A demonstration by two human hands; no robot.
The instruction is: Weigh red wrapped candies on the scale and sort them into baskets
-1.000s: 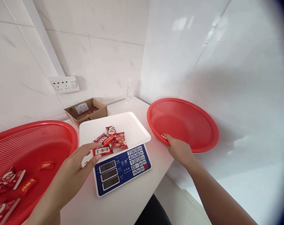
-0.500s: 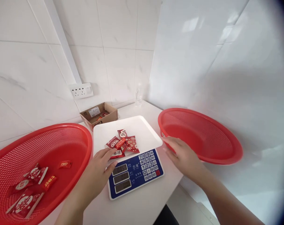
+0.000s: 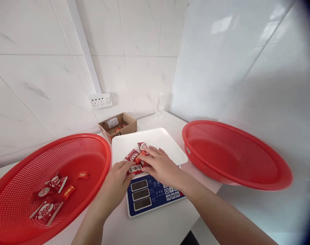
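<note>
While the right hand (image 3: 161,165), fingers spread, covers the packets' (image 3: 132,155) right side, the left hand (image 3: 116,177) has thumb and forefinger about their near-left edge; pinching or not, cannot tell. Packets lie toward the pan's (image 3: 156,136) front edge; bare surface behind. Left basket (image 3: 108,153) rim: just beside pan.

Bright light, glare on right-hand wall (image 3: 236,64)

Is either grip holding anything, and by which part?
Left grip is at the front red packet's left end; right grip partly covers other packets. Whether either holds anything can't be told.
</note>
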